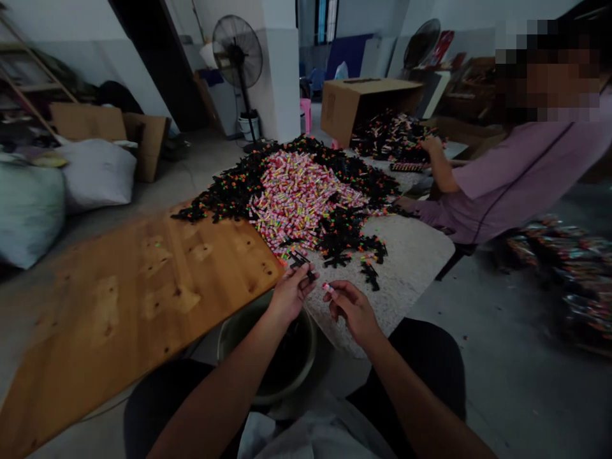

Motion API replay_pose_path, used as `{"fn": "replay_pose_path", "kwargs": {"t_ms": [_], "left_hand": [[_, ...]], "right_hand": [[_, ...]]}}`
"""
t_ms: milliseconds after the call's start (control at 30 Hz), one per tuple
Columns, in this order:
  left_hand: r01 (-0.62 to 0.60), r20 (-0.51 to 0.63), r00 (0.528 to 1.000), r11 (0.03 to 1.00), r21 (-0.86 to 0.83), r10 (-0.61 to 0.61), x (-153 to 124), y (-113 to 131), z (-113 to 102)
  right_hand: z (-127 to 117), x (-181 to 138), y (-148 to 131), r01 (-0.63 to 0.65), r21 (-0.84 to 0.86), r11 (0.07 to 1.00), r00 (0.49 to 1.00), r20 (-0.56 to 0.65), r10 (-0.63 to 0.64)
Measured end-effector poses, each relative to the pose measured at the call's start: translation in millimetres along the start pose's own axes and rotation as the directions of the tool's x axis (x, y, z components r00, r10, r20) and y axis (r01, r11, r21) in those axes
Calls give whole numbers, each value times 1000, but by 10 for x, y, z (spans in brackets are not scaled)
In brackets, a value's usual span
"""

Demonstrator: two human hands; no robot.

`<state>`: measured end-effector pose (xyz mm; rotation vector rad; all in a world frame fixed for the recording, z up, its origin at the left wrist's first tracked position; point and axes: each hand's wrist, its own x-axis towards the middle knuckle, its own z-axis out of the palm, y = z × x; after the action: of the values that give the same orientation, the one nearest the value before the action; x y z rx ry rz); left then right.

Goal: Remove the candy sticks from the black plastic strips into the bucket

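Note:
My left hand [290, 294] is closed in a pinch on a small black plastic piece [300, 261] at the near edge of the table. My right hand [351, 307] is just beside it, fingers curled on a small pink tube [327, 288]. The two hands are a few centimetres apart, above a dark round basin [268, 357] between my knees. Ahead lies a big heap of pink patterned tubes [299, 197] ringed by black pieces with orange and green tips [354, 233].
A wooden board [119, 299] covers the left of the table [415, 255]. A person in a purple shirt [516, 178] sits at the right, one hand by another pile. A tipped cardboard box [358, 102], fans, sacks [95, 172] and packaged goods [568, 268] surround us.

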<state>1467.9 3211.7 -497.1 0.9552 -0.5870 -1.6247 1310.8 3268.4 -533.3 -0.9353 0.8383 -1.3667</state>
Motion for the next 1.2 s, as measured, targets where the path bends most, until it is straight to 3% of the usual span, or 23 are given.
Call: {"fn": "replay_pose_path", "kwargs": {"t_ms": [133, 400, 767, 967, 1200], "left_hand": [[-21, -31, 999, 995, -99, 18, -159, 55, 77], [-124, 67, 989, 987, -105, 132, -359, 21, 206], [-109, 82, 990, 991, -79, 116, -402, -43, 239], [-143, -24, 990, 985, -101, 141, -372, -58, 240], [-148, -63, 988, 983, -110, 142, -381, -45, 261]], "right_hand": [[144, -25, 47, 35, -8, 999, 999, 36, -35], [225, -49, 9, 99, -56, 993, 995, 13, -99], [225, -71, 10, 40, 177, 983, 997, 60, -52], [251, -93, 102, 215, -156, 964, 976, 4, -217], [255, -118, 192, 272, -335, 902, 950, -59, -308]]}}
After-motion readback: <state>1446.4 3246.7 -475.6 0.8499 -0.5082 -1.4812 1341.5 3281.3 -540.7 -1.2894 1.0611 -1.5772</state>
